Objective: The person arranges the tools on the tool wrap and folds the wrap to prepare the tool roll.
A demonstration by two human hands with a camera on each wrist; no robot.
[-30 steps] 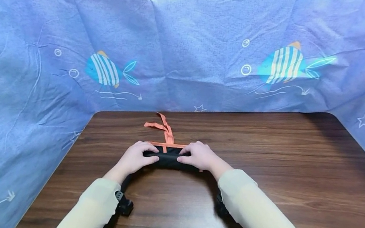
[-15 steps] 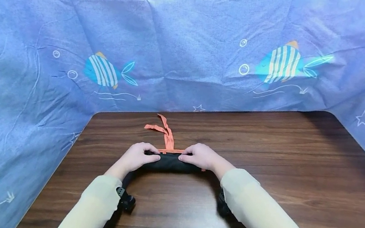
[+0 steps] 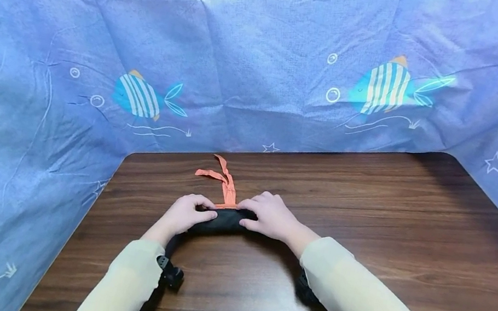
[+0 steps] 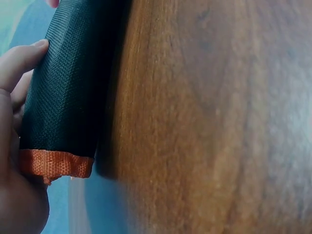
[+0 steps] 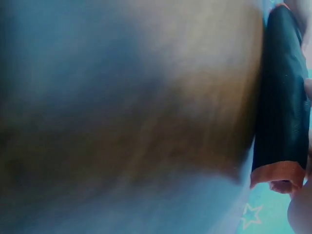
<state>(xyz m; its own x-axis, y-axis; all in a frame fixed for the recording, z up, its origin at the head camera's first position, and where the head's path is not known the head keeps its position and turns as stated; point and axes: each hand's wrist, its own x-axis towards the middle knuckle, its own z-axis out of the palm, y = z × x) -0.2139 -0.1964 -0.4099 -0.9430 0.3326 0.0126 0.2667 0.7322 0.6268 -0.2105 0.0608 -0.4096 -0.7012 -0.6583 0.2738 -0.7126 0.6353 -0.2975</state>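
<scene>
A black fabric roll [image 3: 224,222] with orange edging lies crosswise on the table in the head view. From its far edge two orange ties [image 3: 229,190] stretch away over the wood. My left hand [image 3: 182,214] holds the roll's left part, thumb on the near side and fingers over the top. Thumb and curled fingers of my right hand [image 3: 270,217] grip it further right, fingertips near the base of the ties. Each wrist view shows one rolled end: orange trim [image 4: 56,163] on the left, an orange-bound end [image 5: 279,171] on the right. The roll's underside is hidden.
The dark wooden table [image 3: 393,247] reaches back to a blue cloth [image 3: 266,58] printed with fish, which hangs behind and at both sides. A black wrist camera [image 3: 172,277] sits under the left sleeve, another [image 3: 305,290] under the right.
The strip of black cloth that lay flat beyond the roll is rolled in up to the orange edge. My right hand has shifted left along the roll; the left has barely moved.
</scene>
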